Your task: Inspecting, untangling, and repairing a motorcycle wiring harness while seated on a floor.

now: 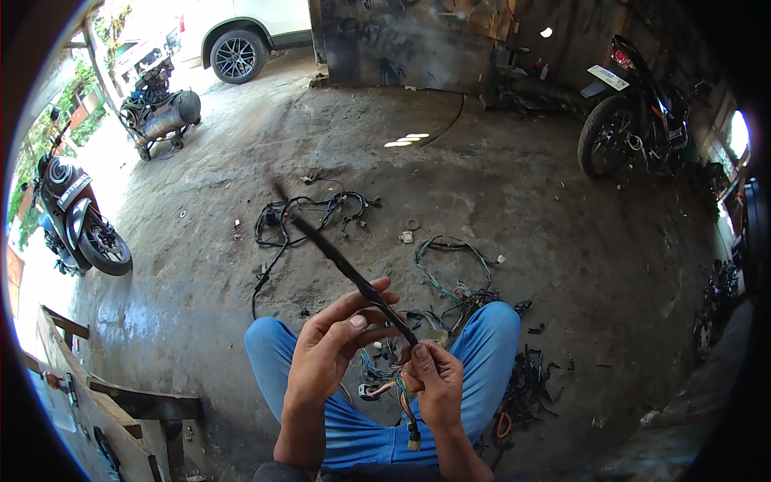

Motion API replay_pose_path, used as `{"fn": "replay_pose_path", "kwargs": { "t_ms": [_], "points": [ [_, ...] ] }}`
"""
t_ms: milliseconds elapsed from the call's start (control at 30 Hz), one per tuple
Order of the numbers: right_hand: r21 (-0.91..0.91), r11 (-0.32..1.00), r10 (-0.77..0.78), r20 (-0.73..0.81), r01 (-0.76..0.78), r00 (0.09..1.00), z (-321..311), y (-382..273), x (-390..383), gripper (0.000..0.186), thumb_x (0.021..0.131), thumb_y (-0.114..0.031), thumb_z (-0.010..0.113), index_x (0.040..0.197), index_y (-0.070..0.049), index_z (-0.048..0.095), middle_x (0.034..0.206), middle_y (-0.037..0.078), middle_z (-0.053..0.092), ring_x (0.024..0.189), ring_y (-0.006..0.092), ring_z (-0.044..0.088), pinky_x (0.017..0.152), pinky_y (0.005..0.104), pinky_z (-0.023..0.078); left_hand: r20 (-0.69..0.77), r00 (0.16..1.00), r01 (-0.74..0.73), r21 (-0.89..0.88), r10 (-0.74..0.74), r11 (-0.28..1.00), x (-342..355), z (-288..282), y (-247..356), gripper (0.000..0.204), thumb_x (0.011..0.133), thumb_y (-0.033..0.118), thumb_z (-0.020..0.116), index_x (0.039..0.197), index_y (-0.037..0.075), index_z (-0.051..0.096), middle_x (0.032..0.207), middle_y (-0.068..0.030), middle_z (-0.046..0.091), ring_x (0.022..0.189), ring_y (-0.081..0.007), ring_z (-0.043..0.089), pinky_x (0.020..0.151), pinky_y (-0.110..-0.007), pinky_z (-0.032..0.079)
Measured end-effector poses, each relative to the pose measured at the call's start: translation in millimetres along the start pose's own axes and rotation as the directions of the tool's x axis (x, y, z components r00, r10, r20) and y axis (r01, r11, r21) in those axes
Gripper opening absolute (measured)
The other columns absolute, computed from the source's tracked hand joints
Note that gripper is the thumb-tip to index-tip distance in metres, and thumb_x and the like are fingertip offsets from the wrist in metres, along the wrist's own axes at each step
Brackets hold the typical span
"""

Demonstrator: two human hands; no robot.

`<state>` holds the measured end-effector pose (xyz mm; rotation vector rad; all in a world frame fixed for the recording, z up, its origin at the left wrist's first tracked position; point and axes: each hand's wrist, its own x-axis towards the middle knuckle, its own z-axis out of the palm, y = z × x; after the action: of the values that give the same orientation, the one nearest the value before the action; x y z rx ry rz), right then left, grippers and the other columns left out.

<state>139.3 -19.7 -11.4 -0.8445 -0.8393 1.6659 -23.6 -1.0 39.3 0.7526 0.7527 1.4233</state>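
Note:
A long, black-wrapped wiring harness [337,255] slants up and away to the left from my hands. Lower down, my right hand [438,384] pinches it between thumb and fingers. The curved fingers of my left hand [331,341] reach behind it a little higher up, its thumb on the near side. Coloured wires hang below my right hand, with a white connector [367,391] and a yellowish connector [414,443] at their ends. The harness's far tip looks blurred. Whether tape is between my left fingers I cannot tell.
Another black harness [321,210] lies on the concrete floor ahead, near a loop of greenish wires [423,273]. Black scraps [530,390] are heaped beside my right knee. A wooden bench [120,406] stands at left; motorcycles [90,225] and an air compressor [165,116] stand farther off.

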Motion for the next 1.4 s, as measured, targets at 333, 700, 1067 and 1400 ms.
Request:
{"fn": "replay_pose_path", "kwargs": {
  "t_ms": [333, 700, 1067, 1400],
  "points": [
    [0.0, 0.998, 0.07, 0.054, -0.07, 0.996, -3.7, -2.6, -4.0, 0.03, 0.105, -0.022, 0.056, 0.097, 0.006, 0.063, 0.063, -0.005, 0.042, 0.052, 0.0022, 0.027, 0.049, 0.024, 0.02, -0.05, 0.983, -0.169, 0.1, 0.174, 0.981, 15.3, -10.4, 3.4, 0.038, 0.103, 0.016, 0.056, 0.134, -0.006, 0.054, 0.117, -0.0164, 0.066, 0.102, -0.0294, 0.07, 0.09, -0.042, 0.059],
    [-0.121, 0.992, -0.027, -0.043, 0.021, 0.999, -0.1, -4.8, -6.8, 0.021, 0.099, -0.019, 0.067, 0.105, 0.001, 0.069, 0.075, -0.002, 0.061, 0.06, 0.0018, 0.043, 0.052, 0.0198, 0.029, -0.055, 0.981, -0.192, -0.08, 0.188, 0.978, 10.6, -14.0, -2.5, 0.027, 0.103, 0.013, 0.056, 0.124, -0.003, 0.059, 0.12, -0.0135, 0.064, 0.11, -0.0237, 0.066, 0.091, -0.044, 0.057],
    [-0.533, 0.767, -0.387, 0.062, 0.358, 0.92, 3.7, -8.8, 11.4, 0.023, 0.099, -0.012, 0.062, 0.116, 0.003, 0.067, 0.109, 0.009, 0.065, 0.092, 0.0138, 0.062, 0.079, 0.0273, 0.051, -0.101, 0.975, -0.171, 0.222, 0.196, 0.96, 7.6, -6.1, -1.7, 0.024, 0.1, 0.013, 0.062, 0.116, -0.005, 0.063, 0.113, -0.0116, 0.065, 0.098, -0.0171, 0.067, 0.084, -0.033, 0.059],
    [-0.613, 0.678, -0.494, 0.028, 0.406, 0.869, 20.5, -15.4, 35.9, 0.019, 0.085, -0.005, 0.077, 0.104, -0.005, 0.076, 0.109, 0.008, 0.065, 0.1, 0.0184, 0.065, 0.086, 0.0307, 0.052, -0.096, 0.954, -0.216, 0.44, 0.285, 0.871, 5.5, -0.9, -9.6, 0.019, 0.098, 0.008, 0.064, 0.11, -0.007, 0.066, 0.105, -0.0078, 0.059, 0.092, -0.0157, 0.067, 0.083, -0.027, 0.056]
  ]
}}
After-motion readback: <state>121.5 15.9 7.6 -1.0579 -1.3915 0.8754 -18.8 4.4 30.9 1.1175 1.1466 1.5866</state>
